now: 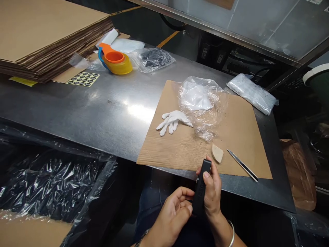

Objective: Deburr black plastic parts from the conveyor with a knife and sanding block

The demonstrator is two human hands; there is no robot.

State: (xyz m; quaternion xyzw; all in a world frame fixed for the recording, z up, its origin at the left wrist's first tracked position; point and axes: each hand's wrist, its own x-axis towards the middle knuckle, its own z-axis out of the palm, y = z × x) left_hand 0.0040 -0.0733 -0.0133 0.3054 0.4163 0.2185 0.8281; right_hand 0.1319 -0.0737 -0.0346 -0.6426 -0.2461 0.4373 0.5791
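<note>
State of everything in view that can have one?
Black part, tilted, held
Right hand, closed around the part
Left hand, curled against the part
White glove, unworn
Clear bag, crumpled, white material inside
Cardboard sheet, flat
Cutter, blade extension unclear
Beige block, lying loose
Cardboard stack, piled flat
Sticker sheet, printed side up

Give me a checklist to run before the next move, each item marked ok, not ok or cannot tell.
1. Black part held: ok, the right hand grips it.
2. Left hand at the part: ok, its fingers are at the part's side.
3. Hands gloved: not ok, both are bare; a white glove lies on the cardboard.
4. Knife apart from both hands: ok, it lies on the cardboard.
5. Knife blade retracted: cannot tell, too small.
6. Part's underside clean: cannot tell, hidden.
</note>
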